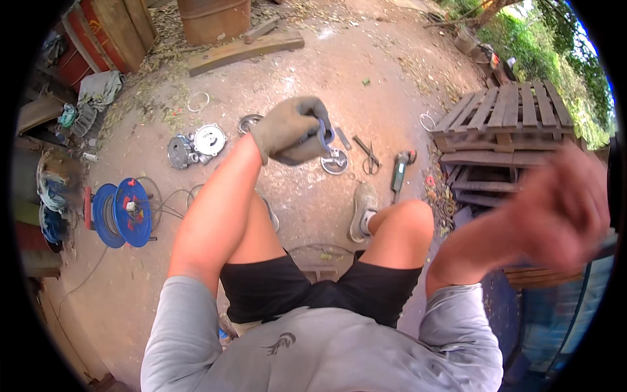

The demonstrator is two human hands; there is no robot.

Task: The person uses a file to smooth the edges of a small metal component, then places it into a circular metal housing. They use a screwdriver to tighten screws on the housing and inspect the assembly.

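Observation:
My left hand (294, 130) wears a brownish-grey work glove and is raised in front of me. Its fingers are closed on a small curved blue-grey piece (327, 134), whose kind I cannot make out. Bare and smeared by motion, my right hand (565, 206) is lifted far to the right, and its fingers are too blurred to read. On the ground beyond my left hand lie a round spoked metal part (335, 163), a flat grey strip (343, 138) and a dark tong-like tool (369, 157). An angle grinder (401, 171) lies right of them.
Round metal housings (209, 140) lie left of centre, near a blue cable reel (132, 212) with loose cable. Wooden pallets (503, 117) are stacked at the right. A timber beam (248, 52) and a rusty drum (214, 21) stand at the back. My knees frame the ground before me.

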